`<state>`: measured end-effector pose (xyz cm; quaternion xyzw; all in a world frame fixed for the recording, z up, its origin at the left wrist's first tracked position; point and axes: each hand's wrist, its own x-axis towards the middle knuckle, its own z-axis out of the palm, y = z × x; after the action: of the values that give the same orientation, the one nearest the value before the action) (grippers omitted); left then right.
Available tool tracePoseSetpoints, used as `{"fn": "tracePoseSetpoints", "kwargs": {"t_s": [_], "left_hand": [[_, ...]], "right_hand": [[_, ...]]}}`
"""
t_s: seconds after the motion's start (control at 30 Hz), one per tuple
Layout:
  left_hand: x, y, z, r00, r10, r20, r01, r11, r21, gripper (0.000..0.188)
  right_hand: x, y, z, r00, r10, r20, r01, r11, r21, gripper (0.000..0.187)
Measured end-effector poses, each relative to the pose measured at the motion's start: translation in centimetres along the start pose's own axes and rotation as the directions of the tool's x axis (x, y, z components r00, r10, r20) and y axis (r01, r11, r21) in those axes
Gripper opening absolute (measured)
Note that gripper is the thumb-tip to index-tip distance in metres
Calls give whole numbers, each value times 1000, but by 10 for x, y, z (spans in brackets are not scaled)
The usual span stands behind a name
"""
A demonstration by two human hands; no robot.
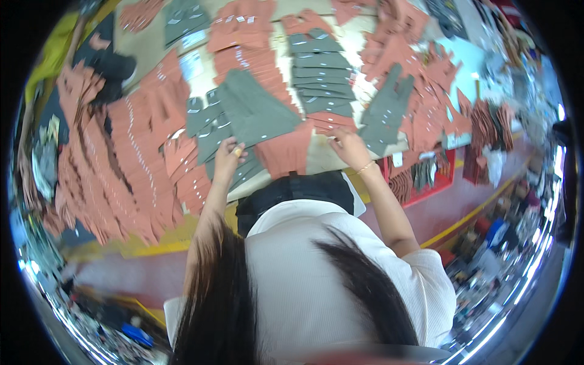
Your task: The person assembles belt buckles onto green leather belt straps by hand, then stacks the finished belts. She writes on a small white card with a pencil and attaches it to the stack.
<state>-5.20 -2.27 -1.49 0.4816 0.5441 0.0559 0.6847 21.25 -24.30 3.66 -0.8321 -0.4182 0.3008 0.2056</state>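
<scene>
My left hand is over the near edge of the table, beside overlapping dark green fabric pieces. Its fingers are loosely bent and apart, and something yellow is around one finger. Opposite it, my right hand reaches inward with bent fingers slightly apart, close to a small stack of orange pieces. Nothing held shows in either hand. A flat orange fabric piece lies between the hands, at the table edge in front of my body. Past the right hand lies a dark green trouser-shaped piece.
Overlapping rows of orange pieces cover the left side of the table. A fanned green stack lies farther back in the middle. Below the table's right side is a red crate with folded fabric. Hanging garments are at the far right.
</scene>
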Motion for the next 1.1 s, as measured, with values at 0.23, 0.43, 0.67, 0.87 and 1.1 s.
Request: {"fn": "tracePoseSetpoints", "kwargs": {"t_s": [0.23, 0.43, 0.67, 0.87, 1.1], "left_hand": [[3, 3, 7, 1000, -20, -8, 18, 984, -175, 43], [6, 11, 12, 996, -69, 51, 76, 986, -150, 29], [0, 13, 14, 996, -75, 40, 82, 974, -211, 30], [0, 14, 13, 999, -45, 8, 46, 979, -198, 31], [1, 11, 11, 999, -33, 22, 37, 969, -244, 21]], "right_hand": [[-63, 65, 30, 979, 123, 162, -104, 987, -121, 27], [-70, 121, -2, 921, 381, -83, -385, 922, -37, 27], [-66, 193, -29, 751, 531, -392, -463, 847, 262, 23], [-62, 231, -23, 651, 650, -392, -428, 741, 517, 24], [-52, 239, -28, 602, 745, -289, -381, 586, 715, 21]]}}
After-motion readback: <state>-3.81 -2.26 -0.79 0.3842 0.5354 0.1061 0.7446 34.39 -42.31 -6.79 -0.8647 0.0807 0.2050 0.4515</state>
